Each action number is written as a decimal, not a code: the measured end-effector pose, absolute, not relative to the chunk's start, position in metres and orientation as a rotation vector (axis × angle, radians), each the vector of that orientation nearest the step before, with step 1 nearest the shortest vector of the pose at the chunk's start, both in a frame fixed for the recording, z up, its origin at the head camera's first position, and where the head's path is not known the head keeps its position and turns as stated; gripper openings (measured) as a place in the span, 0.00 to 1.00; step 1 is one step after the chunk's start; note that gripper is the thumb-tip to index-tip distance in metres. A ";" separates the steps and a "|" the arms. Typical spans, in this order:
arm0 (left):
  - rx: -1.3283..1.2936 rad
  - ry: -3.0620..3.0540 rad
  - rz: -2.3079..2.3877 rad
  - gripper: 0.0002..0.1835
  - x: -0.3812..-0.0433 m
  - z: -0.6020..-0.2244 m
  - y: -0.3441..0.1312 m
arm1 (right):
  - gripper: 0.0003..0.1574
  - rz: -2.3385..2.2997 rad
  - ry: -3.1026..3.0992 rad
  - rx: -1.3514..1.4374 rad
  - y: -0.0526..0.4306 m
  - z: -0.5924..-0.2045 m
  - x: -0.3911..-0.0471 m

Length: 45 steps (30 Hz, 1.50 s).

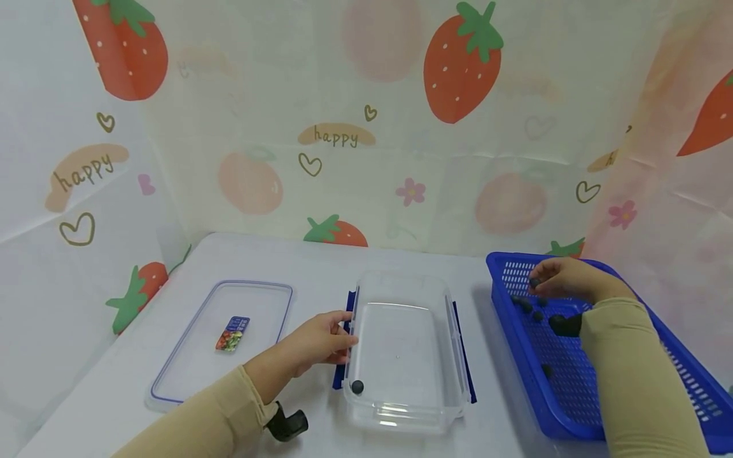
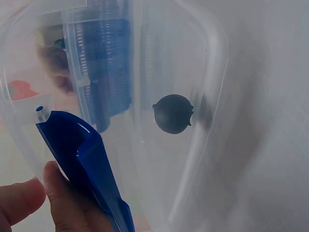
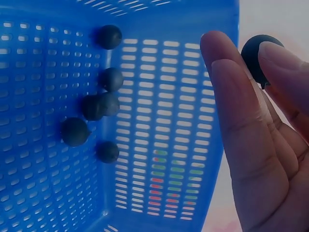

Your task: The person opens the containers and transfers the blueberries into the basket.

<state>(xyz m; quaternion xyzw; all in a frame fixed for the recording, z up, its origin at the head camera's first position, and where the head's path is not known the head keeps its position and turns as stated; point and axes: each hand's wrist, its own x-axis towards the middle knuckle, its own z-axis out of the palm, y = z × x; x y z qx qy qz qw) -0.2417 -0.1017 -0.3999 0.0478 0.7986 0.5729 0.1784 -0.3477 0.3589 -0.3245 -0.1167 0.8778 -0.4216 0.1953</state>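
Observation:
My left hand point(image 1: 315, 343) grips the left side of a clear plastic box point(image 1: 401, 356) by its rim, thumb and fingers on either side of the wall. Beside those fingers hangs a blue side latch point(image 2: 91, 154). One dark blueberry point(image 1: 357, 387) lies at the box's near left corner. Over the far part of a blue perforated basket point(image 1: 506, 331), my right hand point(image 1: 578, 280) pinches a blueberry point(image 3: 257, 54) between thumb and fingers. Several more blueberries point(image 3: 75, 131) lie in the basket below, mostly along one wall.
Left of the box, a clear lid point(image 1: 191, 362) with a blue seal lies on the white table point(image 1: 321, 267). On the lid rests a small colourful card or packet point(image 1: 232, 334). A strawberry-print curtain point(image 1: 366, 184) rises behind the table and at both sides.

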 end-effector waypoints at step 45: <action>0.099 2.252 1.626 0.33 -0.243 -0.402 -0.101 | 0.06 -0.822 2.205 -0.763 0.096 -0.337 -0.327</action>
